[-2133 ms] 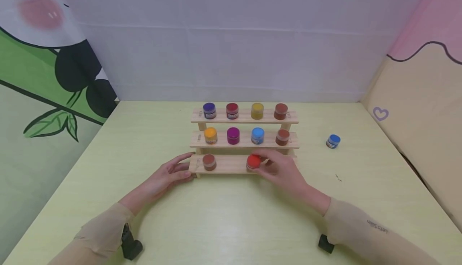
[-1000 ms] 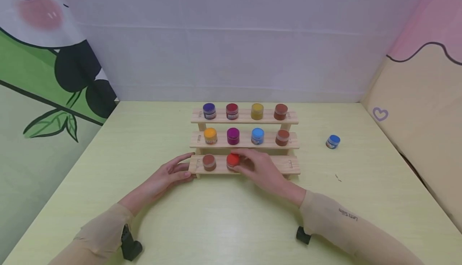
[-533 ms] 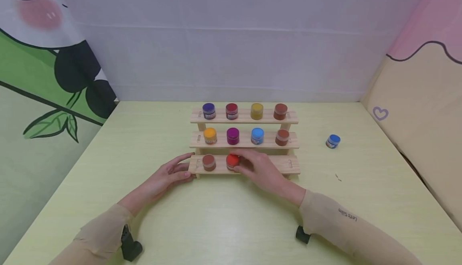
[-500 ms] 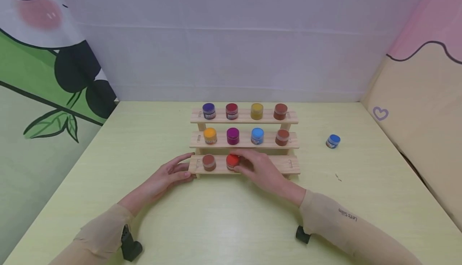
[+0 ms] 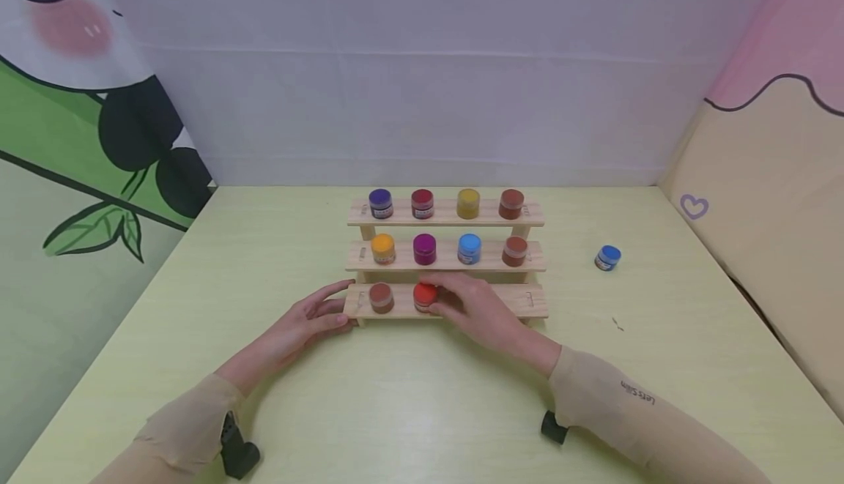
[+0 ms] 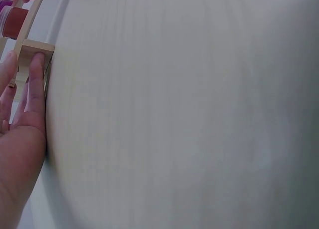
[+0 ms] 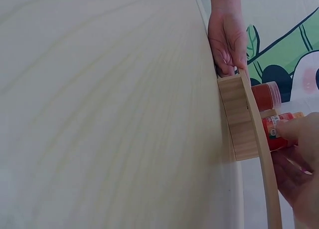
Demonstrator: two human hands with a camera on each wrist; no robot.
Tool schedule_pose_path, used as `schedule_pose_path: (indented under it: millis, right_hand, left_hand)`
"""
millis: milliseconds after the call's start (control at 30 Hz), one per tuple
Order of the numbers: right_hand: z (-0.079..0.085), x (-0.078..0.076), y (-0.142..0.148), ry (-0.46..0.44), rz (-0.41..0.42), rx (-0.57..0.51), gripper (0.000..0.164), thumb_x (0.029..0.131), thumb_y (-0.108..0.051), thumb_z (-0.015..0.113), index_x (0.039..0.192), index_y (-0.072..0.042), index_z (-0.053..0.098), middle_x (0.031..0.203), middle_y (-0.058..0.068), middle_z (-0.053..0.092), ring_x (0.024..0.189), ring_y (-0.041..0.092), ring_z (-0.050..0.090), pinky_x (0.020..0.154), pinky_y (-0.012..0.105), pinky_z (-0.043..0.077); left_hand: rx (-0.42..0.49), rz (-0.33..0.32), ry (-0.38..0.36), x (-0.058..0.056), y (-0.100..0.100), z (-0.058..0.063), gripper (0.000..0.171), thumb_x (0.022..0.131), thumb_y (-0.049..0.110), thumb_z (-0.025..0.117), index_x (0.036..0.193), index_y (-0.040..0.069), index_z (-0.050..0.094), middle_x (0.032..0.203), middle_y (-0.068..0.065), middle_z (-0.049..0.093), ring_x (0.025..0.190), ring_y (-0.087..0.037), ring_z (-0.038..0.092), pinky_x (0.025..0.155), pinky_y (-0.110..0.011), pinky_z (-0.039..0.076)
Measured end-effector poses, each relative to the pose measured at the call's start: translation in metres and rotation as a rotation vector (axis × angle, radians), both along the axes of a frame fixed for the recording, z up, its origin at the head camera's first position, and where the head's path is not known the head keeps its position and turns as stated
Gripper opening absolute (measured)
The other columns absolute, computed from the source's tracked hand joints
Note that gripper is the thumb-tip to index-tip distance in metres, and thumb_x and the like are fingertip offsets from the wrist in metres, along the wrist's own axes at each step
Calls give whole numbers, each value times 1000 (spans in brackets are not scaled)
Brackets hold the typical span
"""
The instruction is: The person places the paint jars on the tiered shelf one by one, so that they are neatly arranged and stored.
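Note:
A three-step wooden rack point(image 5: 488, 301) carries small paint jars. My left hand point(image 5: 305, 329) holds the left end of its bottom step, thumb at the front edge and fingers at the end and underneath. On that step, my right hand point(image 5: 478, 312) pinches a red-lidded paint jar point(image 5: 425, 295) between thumb and fingers; the red jar point(image 7: 274, 129) stands at the board in the right wrist view. To its left sits a brown jar point(image 5: 381, 298). Above it on the middle step are an orange jar point(image 5: 383, 248), a purple jar point(image 5: 425, 249), a light blue jar point(image 5: 469, 249) and another brown jar point(image 5: 514, 251).
The top step bears a dark blue jar point(image 5: 380, 203), a crimson jar point(image 5: 423, 203), a yellow jar point(image 5: 468, 203) and a reddish-brown jar point(image 5: 511, 203). A blue jar point(image 5: 607, 258) stands on the table point(image 5: 409, 411) right of the rack. Fabric walls point(image 5: 435, 103) enclose the back and sides.
Between the two oldest frames my right hand moved the red jar leftward along the bottom step, closer to the brown jar. Since then it has stayed there; my left hand has kept its place.

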State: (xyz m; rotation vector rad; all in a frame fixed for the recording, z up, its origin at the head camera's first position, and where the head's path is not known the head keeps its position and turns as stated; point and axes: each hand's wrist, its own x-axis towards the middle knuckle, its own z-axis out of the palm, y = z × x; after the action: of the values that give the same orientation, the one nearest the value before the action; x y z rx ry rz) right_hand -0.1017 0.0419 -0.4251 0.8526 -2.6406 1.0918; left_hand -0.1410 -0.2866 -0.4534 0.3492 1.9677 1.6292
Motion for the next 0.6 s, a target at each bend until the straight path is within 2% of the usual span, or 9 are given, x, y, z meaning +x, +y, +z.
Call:
schedule_pose_path:
  millis: [200,433,600]
  right_hand:
    - [8,3,5,-28,-6,12,47,93,-16,69,138,-16,58,133,-1,65,117,12,64,99,29,53]
    - [25,4,20,51,36,-17,54,88,-13,75,138,-13,57,132,4,66,110,19,67,91,34,57]
    - [41,6,32,146,4,-29,57,84,-13,78,138,-12,57,132,6,66,106,23,67,88,35,58]
  left_hand:
    - [18,0,-3,-1,2,-1,72,99,22,60,159,18,20,158,-24,32,126,-9,58,101,-21,49]
    - [3,9,4,0,1,-1,72,99,24,61,158,18,21,158,-23,34,127,-10,57,101,-21,49]
    - [-16,13,-3,-1,2,-1,71,98,26,61,158,21,22,158,-21,35,129,-13,57,101,-20,49]
